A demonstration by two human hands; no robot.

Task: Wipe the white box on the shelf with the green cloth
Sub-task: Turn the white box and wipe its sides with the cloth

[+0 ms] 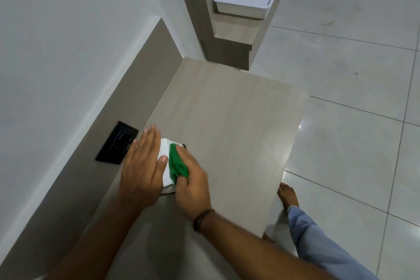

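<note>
White box (165,158) apparently beneath both hands' fingers (150,136)

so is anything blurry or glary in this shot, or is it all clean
Head view: mostly sharp, with slight motion smear on the right hand and green cloth over the white box; the left hand looks steadier. Small glare spots on the floor tiles. Wide-angle lens bends the straight edges. Lighting is soft and even.

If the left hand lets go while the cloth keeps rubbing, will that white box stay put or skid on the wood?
Likely to skid: the white box looks small and light, on a smooth wooden surface. The left hand lies flat on it, probably steadying it. The green cloth, bunched under the right hand, looks soft and should not scratch.
</note>
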